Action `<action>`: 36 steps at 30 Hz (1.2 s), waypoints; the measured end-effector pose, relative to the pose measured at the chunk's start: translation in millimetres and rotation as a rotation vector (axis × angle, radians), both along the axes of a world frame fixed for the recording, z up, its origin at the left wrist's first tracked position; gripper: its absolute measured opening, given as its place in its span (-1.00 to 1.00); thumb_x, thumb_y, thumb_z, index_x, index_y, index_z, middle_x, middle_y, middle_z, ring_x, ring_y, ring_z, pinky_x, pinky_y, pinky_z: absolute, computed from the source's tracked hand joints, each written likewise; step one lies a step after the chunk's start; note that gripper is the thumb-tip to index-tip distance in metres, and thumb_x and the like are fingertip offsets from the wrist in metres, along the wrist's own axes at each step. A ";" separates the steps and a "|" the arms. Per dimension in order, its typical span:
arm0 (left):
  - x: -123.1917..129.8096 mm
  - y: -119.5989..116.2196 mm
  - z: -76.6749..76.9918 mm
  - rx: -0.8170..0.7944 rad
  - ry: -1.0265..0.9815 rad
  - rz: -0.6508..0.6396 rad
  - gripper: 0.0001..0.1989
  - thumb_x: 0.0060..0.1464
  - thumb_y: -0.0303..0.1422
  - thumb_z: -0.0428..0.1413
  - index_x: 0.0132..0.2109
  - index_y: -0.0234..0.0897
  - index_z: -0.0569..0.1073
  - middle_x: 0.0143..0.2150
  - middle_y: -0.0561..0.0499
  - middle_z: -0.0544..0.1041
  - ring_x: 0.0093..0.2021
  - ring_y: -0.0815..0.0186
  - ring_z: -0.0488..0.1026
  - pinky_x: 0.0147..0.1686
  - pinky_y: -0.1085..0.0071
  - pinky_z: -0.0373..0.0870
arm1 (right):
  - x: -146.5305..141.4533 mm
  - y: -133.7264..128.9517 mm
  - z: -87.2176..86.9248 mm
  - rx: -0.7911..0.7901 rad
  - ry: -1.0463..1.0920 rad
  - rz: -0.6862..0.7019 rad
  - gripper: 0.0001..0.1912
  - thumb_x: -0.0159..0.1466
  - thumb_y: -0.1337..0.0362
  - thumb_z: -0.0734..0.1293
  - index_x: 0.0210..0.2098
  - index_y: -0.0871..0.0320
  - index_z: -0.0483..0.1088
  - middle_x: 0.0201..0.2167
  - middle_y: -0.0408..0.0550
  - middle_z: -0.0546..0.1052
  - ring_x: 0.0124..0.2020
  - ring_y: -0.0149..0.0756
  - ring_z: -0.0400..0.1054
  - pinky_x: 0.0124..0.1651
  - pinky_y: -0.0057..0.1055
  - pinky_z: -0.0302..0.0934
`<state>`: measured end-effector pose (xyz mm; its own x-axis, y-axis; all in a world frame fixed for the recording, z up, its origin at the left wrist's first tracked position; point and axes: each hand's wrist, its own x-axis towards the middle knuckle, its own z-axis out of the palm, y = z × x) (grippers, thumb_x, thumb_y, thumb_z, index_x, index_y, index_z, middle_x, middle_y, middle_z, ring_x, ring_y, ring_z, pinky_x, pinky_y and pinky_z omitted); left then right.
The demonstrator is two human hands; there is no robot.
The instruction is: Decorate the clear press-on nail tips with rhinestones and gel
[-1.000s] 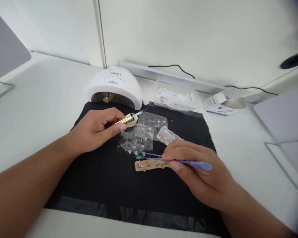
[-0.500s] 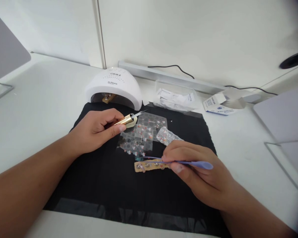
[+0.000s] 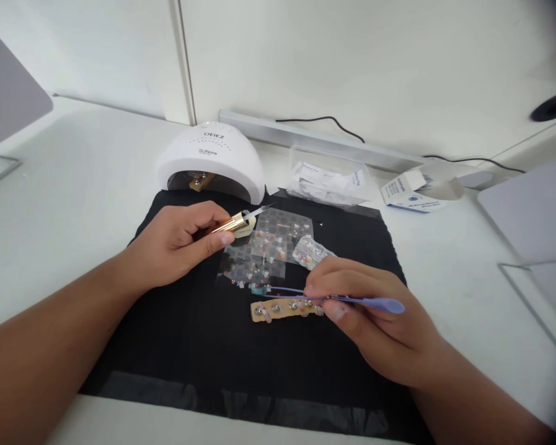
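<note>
My left hand (image 3: 178, 242) is closed around the gold cap of a nail polish brush (image 3: 232, 224), its bristles pointing right above the sticker sheets. My right hand (image 3: 368, 312) pinches purple tweezers (image 3: 380, 304), whose tips point left. A small teal bit (image 3: 259, 289) shows at the tips; whether it is held or part of the tool I cannot tell. Just below the tweezers, a tan strip-shaped stand (image 3: 285, 311) carries round metal studs and some small nail tips. Clear nail sticker sheets (image 3: 290, 230) with red and white prints overlap behind it. A crinkled clear packet (image 3: 308, 252) lies beside them.
A white nail lamp (image 3: 208, 154) stands at the back, with another tan stand (image 3: 201, 182) inside. Behind the black mat (image 3: 180, 346) are a clear plastic box (image 3: 327, 198) of white packets and an opened white carton (image 3: 417, 199). Black cables run along the wall.
The tweezers have lifted a little and moved slightly right with my right hand, leaving more of the stand showing. My left hand and the brush have barely moved.
</note>
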<state>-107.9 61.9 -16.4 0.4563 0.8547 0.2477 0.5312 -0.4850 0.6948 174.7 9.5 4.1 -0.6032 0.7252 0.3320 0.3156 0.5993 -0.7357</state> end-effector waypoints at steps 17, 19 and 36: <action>0.2 0.4 -0.9 0.011 0.010 0.007 -0.81 0.24 -0.24 0.08 -0.21 -0.27 0.47 -0.49 0.16 0.41 -0.52 0.47 0.30 -0.51 0.55 0.22 | 1.1 -1.1 3.5 -0.094 -0.041 -0.045 -0.86 0.33 0.45 0.24 -0.24 0.11 0.38 -0.36 -0.13 0.46 -0.35 -0.41 0.35 -0.30 -0.42 0.26; 0.2 0.5 -0.9 0.004 0.012 0.008 -0.81 0.24 -0.24 0.08 -0.21 -0.27 0.47 -0.47 0.16 0.42 -0.51 0.47 0.31 -0.50 0.55 0.23 | 0.6 -1.0 2.6 -0.096 -0.037 -0.061 -0.87 0.33 0.44 0.24 -0.23 0.12 0.39 -0.37 -0.13 0.46 -0.37 -0.41 0.34 -0.32 -0.43 0.25; 0.9 0.3 0.0 0.005 0.007 0.010 -0.80 0.23 -0.24 0.08 -0.21 -0.28 0.48 -0.47 0.14 0.44 -0.50 0.46 0.32 -0.50 0.54 0.22 | -3.3 -2.6 -3.1 0.050 -0.035 -0.086 -0.85 0.31 0.47 0.23 -0.23 0.12 0.37 -0.36 -0.11 0.49 -0.35 -0.38 0.41 -0.32 -0.41 0.30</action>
<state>-107.0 62.2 -16.4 0.4499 0.8577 0.2491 0.5407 -0.4836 0.6883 171.4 6.9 1.0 -0.5512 0.7581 0.3486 0.3930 0.6044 -0.6930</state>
